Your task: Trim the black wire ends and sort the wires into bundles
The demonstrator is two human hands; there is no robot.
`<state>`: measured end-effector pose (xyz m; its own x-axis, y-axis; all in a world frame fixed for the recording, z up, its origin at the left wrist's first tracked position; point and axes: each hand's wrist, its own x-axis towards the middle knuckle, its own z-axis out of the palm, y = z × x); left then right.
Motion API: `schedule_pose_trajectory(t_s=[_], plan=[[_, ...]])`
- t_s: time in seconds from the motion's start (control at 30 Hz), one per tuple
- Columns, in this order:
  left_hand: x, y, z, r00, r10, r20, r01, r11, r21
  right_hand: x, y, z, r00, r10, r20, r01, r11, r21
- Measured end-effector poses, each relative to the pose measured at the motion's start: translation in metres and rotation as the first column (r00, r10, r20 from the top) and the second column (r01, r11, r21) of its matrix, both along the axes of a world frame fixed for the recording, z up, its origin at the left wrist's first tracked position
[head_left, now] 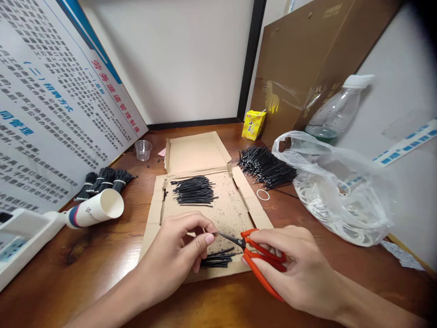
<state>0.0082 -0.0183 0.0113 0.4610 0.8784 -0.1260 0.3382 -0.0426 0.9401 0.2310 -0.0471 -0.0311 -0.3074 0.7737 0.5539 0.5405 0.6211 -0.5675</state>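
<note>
My right hand (293,264) grips red-handled scissors (262,257), their dark blades pointing left. At the blade tips, my left hand (184,246) pinches thumb and forefinger together; whatever lies between them is too small or hidden to name. Both hands are over an opened cardboard box (228,214) dotted with tiny dark scraps. A small group of short black sticks or tubes (218,259) lies just under my left fingers. Farther up the cardboard is a larger row of black sticks (194,190), side by side.
Right of the cardboard lie a big black pile of sticks (268,166), a white ring (262,195) and a plastic bag of white rings (344,205). A bottle (337,111) and yellow carton (253,125) stand behind. Leftward are banded bundles (105,180), a tipped paper cup (97,208) and clear cup (143,150).
</note>
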Motion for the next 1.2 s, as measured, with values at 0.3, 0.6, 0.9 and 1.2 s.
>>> schedule_pose_trajectory(t_s=[0.3,0.6,0.9,1.2], plan=[[-0.0003,0.0008,-0.0005,1.0,-0.011,-0.002,0.011,1.0,0.025,0.0012,-0.0014,-0.0018,1.0,0.022,0.007,-0.022,1.0,0.007],[0.0016,0.0006,0.0009,1.0,-0.015,0.006,0.014,0.999,0.036,0.0019,0.0009,-0.003,0.998,0.044,0.036,-0.044,0.999,0.015],[0.0005,0.0004,0.0003,1.0,-0.015,-0.012,0.016,0.997,0.069,0.0012,-0.0009,-0.0024,1.0,-0.021,0.01,0.021,1.0,0.012],[0.0011,0.0023,-0.0006,0.999,-0.029,-0.023,0.031,0.994,0.101,0.0002,-0.0012,-0.0034,1.0,0.011,0.008,-0.011,1.0,-0.003]])
